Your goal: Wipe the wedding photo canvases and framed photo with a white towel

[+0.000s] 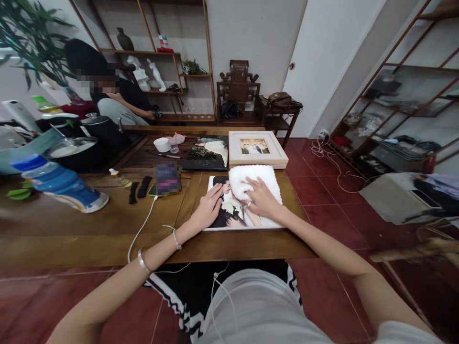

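The left hand [209, 209] lies flat and stretched out at nine o'clock on a big photo [229, 211] on the bench [103, 236]. The right hand [263, 198] is spread on a white cloth [266, 179] at the photo's one o'clock. Beyond, I see a framed picture [255, 146] at twelve and a dark picture [198, 155] at eleven.

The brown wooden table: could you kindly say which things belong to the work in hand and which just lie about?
In use:
- white fluffy cloth
- rectangular white-edged photo panel

Lying about:
- blue-capped plastic bottle
- small white round bowl
- lidded black pot
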A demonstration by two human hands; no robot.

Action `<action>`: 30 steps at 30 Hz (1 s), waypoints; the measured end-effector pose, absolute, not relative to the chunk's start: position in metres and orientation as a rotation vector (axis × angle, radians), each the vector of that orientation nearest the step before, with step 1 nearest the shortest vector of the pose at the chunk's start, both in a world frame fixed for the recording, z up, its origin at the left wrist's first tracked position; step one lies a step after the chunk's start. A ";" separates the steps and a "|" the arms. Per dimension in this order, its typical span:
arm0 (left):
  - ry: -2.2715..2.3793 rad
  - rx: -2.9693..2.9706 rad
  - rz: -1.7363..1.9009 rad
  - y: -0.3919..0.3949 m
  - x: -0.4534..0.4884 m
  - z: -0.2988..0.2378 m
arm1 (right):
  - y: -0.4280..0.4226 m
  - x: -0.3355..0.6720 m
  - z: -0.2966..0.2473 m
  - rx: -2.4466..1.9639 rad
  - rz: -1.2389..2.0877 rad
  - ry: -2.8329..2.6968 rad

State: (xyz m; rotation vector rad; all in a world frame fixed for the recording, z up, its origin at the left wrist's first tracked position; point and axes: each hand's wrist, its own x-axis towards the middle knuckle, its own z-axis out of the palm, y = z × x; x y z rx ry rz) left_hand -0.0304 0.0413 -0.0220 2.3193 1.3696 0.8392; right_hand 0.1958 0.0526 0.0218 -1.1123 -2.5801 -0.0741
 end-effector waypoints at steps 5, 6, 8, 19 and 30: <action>1.364 2.318 0.800 0.039 -0.030 -0.018 | -0.020 0.190 0.022 -0.975 -0.002 -2.726; 1.364 2.315 0.796 0.039 -0.030 -0.017 | -0.032 0.189 0.022 -0.931 0.021 -2.752; 1.368 2.307 0.800 0.038 -0.030 -0.016 | -0.050 0.189 0.025 -0.854 0.071 -2.790; 1.354 2.349 0.817 0.043 -0.033 -0.026 | 0.064 0.196 0.038 -1.082 -0.018 -2.578; 1.354 2.345 0.795 0.042 -0.033 -0.023 | 0.030 0.176 0.031 -1.036 -0.126 -2.745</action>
